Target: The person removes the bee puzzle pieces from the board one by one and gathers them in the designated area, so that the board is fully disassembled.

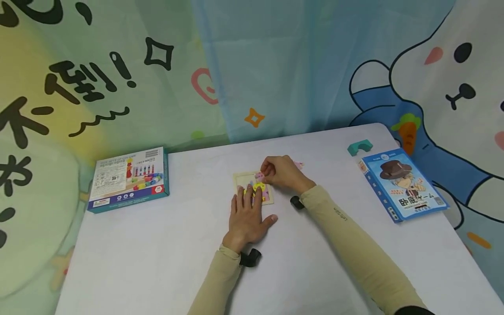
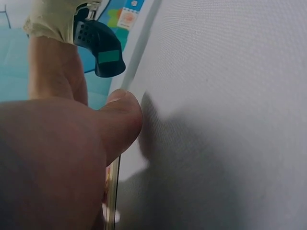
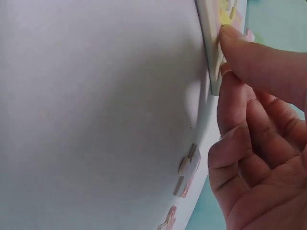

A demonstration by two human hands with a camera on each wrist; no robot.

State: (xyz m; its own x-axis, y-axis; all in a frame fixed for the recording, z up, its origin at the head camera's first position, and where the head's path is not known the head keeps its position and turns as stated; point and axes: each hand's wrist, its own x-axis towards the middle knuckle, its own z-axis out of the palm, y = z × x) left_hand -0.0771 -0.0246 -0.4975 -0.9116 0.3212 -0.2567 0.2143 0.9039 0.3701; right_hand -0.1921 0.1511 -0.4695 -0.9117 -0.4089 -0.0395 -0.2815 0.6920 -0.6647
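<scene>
A small jigsaw puzzle in a pale wooden tray (image 1: pixel 269 202) lies mid-table, with pink and yellow pieces inside. My left hand (image 1: pixel 247 221) rests on its lower left part, fingers straight and spread, thumb out to the side over the cloth. At the tray's upper right corner, my right hand (image 1: pixel 285 174) pinches a pink puzzle piece (image 1: pixel 259 176) between thumb and index finger, the other fingers curled in. The fingers hide much of that piece. In the right wrist view the thumb and index tip are right at the edge of the tray (image 3: pixel 207 48).
Loose puzzle pieces (image 3: pixel 188 172) lie on the table beyond my right hand. A game box (image 1: pixel 130 179) stands at the back left, a blue box (image 1: pixel 405 183) lies at the right, and a green arch block (image 1: pixel 360 147) sits behind it. A printed curtain hangs behind the table.
</scene>
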